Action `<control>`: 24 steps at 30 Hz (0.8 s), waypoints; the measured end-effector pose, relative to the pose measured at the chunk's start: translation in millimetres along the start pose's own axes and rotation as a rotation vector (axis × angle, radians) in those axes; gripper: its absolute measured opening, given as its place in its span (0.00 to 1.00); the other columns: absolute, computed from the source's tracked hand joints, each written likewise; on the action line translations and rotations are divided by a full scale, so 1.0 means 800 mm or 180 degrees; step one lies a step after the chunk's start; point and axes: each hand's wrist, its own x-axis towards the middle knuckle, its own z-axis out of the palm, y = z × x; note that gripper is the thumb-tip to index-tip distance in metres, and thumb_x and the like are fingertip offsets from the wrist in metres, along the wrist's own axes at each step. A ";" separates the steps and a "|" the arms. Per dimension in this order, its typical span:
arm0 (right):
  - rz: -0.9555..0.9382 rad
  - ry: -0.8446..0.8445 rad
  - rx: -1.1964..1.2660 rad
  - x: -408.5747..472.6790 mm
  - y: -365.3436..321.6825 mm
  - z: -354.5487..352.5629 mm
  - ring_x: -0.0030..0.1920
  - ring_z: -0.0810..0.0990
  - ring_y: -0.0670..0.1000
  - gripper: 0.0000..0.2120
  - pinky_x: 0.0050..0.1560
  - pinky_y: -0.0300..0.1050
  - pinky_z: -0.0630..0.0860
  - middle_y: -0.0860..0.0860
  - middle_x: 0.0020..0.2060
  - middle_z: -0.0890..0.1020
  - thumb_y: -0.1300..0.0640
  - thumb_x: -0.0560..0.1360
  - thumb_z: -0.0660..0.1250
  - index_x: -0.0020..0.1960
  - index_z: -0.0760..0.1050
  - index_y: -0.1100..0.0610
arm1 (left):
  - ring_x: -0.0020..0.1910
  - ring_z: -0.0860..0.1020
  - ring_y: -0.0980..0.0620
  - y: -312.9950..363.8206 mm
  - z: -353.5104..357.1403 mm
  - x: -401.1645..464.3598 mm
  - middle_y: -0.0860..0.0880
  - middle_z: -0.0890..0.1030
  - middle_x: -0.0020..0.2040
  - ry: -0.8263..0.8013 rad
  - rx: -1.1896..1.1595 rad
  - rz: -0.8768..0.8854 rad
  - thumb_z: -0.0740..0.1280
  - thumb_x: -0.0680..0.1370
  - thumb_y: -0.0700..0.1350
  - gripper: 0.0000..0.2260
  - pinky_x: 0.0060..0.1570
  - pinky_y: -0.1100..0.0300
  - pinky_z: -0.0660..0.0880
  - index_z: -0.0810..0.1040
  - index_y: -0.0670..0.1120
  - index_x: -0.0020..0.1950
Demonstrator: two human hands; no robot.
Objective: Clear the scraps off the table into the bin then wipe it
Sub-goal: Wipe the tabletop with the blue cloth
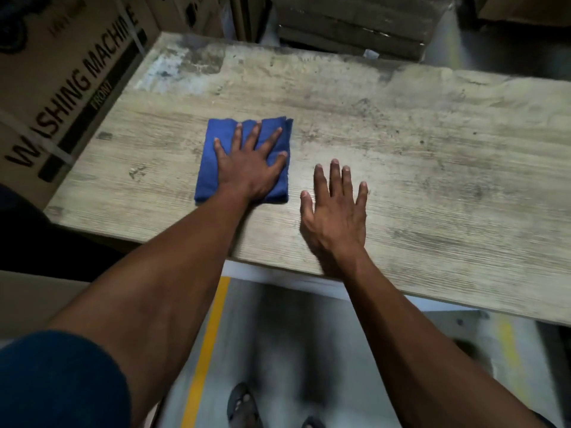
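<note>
A folded blue cloth (216,156) lies on the wooden table (432,156), left of its middle. My left hand (250,165) presses flat on the cloth with fingers spread and straight. My right hand (335,211) rests flat on the bare tabletop just to the right of the cloth, fingers straight and slightly spread, holding nothing. The tabletop is stained and smudged, mostly toward the far side. No scraps and no bin show in this view.
A large cardboard box (61,88) printed "WASHING MACHINE" stands against the table's left end. Stacked wooden boards (355,23) and more boxes sit behind the table. Below the near edge is a grey floor with a yellow line (207,350) and my sandalled feet.
</note>
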 end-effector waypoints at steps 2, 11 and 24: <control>0.0019 0.0004 0.0000 -0.001 -0.003 -0.004 0.87 0.39 0.52 0.33 0.84 0.64 0.37 0.50 0.88 0.42 0.37 0.87 0.43 0.89 0.46 0.46 | 0.88 0.41 0.44 -0.002 -0.003 -0.012 0.56 0.44 0.89 -0.0037 -0.0048 0.0031 0.43 0.84 0.72 0.30 0.80 0.26 0.41 0.45 0.70 0.86; 0.0043 -0.0043 -0.0011 -0.003 -0.004 -0.010 0.88 0.41 0.53 0.33 0.85 0.65 0.40 0.50 0.88 0.43 0.37 0.87 0.45 0.89 0.46 0.47 | 0.88 0.39 0.47 -0.040 0.023 -0.166 0.58 0.41 0.88 0.0061 0.0044 0.0002 0.44 0.83 0.72 0.30 0.80 0.27 0.42 0.39 0.72 0.84; 0.0033 0.0093 -0.0084 -0.002 -0.004 -0.005 0.88 0.42 0.53 0.33 0.85 0.64 0.40 0.50 0.88 0.45 0.37 0.87 0.46 0.88 0.47 0.46 | 0.88 0.40 0.45 -0.046 -0.009 -0.004 0.57 0.44 0.89 0.0004 -0.0140 -0.0337 0.44 0.83 0.73 0.31 0.79 0.25 0.38 0.47 0.70 0.86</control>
